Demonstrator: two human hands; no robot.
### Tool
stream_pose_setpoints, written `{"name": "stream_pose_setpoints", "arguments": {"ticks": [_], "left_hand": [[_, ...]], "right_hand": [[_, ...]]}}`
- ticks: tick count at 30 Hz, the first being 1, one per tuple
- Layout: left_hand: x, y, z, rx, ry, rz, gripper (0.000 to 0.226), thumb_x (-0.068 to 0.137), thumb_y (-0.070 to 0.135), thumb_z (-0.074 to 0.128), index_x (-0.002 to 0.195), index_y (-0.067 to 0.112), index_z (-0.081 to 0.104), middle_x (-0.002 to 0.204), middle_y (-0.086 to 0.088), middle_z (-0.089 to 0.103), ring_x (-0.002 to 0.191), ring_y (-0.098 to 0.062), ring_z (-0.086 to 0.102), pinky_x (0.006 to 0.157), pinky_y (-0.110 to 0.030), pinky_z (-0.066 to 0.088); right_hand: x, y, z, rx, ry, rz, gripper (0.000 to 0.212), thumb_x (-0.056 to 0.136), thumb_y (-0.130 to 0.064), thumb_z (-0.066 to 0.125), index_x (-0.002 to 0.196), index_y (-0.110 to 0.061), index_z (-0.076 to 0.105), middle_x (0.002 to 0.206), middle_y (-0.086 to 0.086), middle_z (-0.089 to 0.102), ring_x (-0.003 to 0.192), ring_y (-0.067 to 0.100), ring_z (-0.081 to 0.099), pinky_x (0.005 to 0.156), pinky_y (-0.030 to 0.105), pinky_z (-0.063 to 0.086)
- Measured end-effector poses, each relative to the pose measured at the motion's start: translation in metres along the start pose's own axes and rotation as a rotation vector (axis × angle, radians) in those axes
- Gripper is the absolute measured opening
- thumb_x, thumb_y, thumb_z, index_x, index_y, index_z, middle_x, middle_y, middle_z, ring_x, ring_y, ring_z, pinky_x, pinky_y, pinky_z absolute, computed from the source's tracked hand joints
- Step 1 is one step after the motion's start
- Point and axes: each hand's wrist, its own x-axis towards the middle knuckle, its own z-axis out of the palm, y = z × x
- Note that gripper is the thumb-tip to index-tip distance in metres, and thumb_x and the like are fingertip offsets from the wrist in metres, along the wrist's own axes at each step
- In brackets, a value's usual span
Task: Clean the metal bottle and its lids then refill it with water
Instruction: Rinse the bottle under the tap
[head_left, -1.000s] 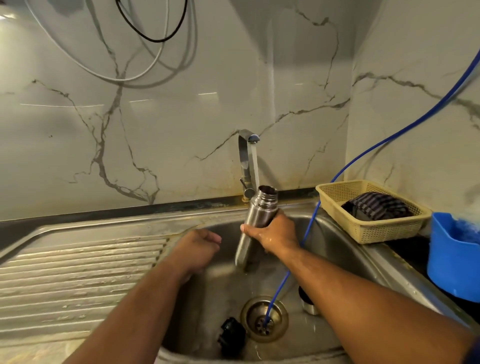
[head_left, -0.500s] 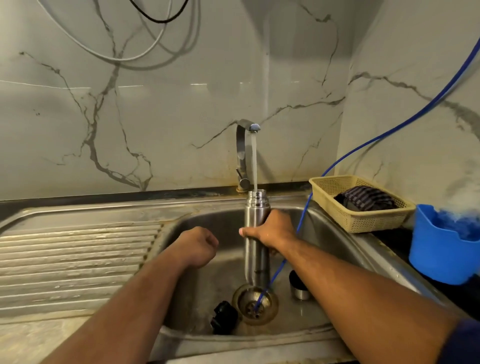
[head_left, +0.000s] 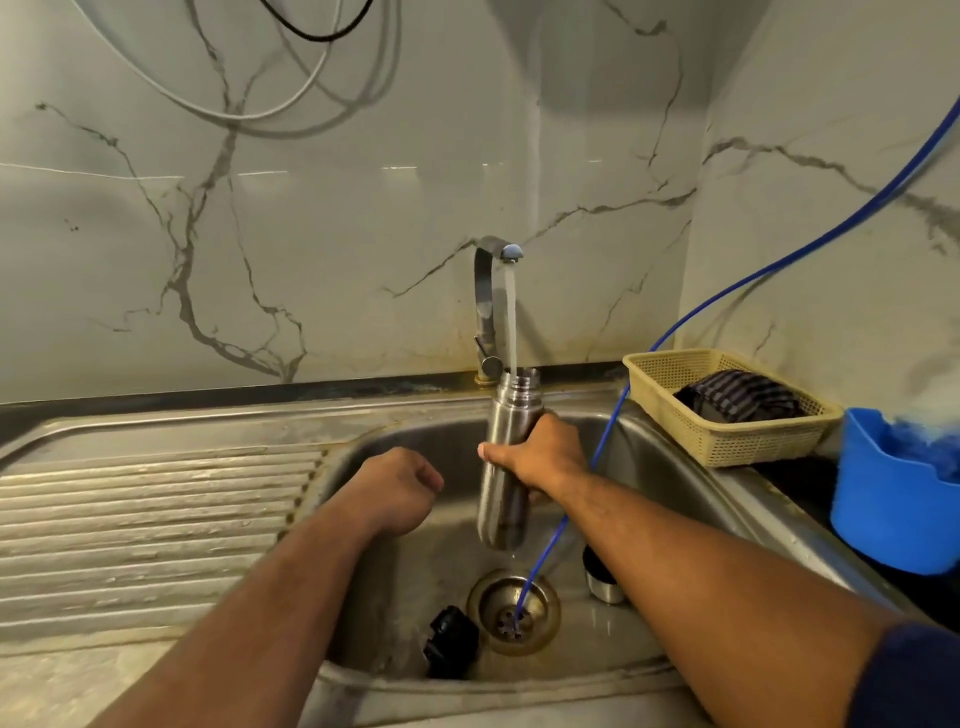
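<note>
One metal bottle (head_left: 506, 434), right hand (head_left: 543, 460) holding, under tap (head_left: 485, 291).

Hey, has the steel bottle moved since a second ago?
Yes. The silver metal bottle, in the right hand, tipped upright; its mouth now sits directly under the spout of the curved metal tap.

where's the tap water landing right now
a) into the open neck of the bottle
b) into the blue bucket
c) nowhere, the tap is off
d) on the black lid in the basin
A: water from the tap runs straight down into the open neck of the metal bottle, which the right hand grips around its middle above the sink.
</note>
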Motion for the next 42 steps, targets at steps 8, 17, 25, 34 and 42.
{"name": "stream_pose_setpoints", "arguments": {"ticks": [8, 17, 25, 34, 42], "left_hand": [[-0.004, 0.004, -0.001, -0.039, -0.012, 0.009, 0.022, 0.093, 0.012, 0.064, 0.105, 0.028, 0.074, 0.107, 0.003, 0.072, 0.104, -0.014, 0.064, 0.099, -0.035, 0.052], [-0.001, -0.006, -0.002, -0.144, -0.128, 0.0, 0.055, 0.083, 0.022, 0.079, 0.133, 0.023, 0.056, 0.121, 0.0, 0.066, 0.111, -0.018, 0.062, 0.096, -0.037, 0.054], [-0.011, -0.023, -0.026, -0.813, -0.302, -0.078, 0.104, 0.047, 0.032, 0.102, 0.137, 0.02, 0.05, 0.131, -0.015, 0.059, 0.109, -0.036, 0.07, 0.091, -0.053, 0.059], [-0.029, 0.014, -0.051, -0.734, 0.236, 0.254, 0.086, 0.053, 0.057, 0.093, 0.126, 0.028, 0.057, 0.123, -0.001, 0.06, 0.105, -0.021, 0.066, 0.078, -0.034, 0.062], [-0.04, 0.044, -0.033, -0.332, 0.396, 0.393, 0.08, 0.057, 0.067, 0.084, 0.123, 0.033, 0.055, 0.114, 0.012, 0.063, 0.101, -0.008, 0.062, 0.085, -0.029, 0.057]], "right_hand": [[-0.001, -0.001, -0.005, 0.023, 0.006, -0.021, 0.056, 0.072, -0.035, 0.091, 0.116, -0.018, 0.06, 0.111, 0.002, 0.07, 0.1, 0.022, 0.07, 0.082, 0.036, 0.061], [-0.018, -0.018, -0.015, 0.067, -0.047, 0.006, 0.059, 0.069, -0.04, 0.092, 0.114, -0.023, 0.057, 0.101, -0.002, 0.065, 0.089, 0.018, 0.068, 0.062, 0.036, 0.064], [-0.035, -0.049, -0.032, 0.845, -0.094, 0.045, 0.082, 0.077, -0.04, 0.085, 0.141, -0.033, 0.034, 0.124, 0.007, 0.059, 0.101, 0.032, 0.067, 0.066, 0.058, 0.062], [-0.014, 0.002, -0.021, 0.666, -0.495, 0.568, 0.032, 0.102, -0.023, 0.053, 0.127, -0.004, 0.058, 0.122, 0.026, 0.063, 0.101, 0.037, 0.071, 0.085, 0.048, 0.062], [-0.015, 0.009, 0.005, 0.544, -0.814, 0.67, 0.04, 0.101, -0.026, 0.053, 0.122, 0.008, 0.06, 0.116, 0.034, 0.064, 0.091, 0.049, 0.071, 0.076, 0.056, 0.062]]}}
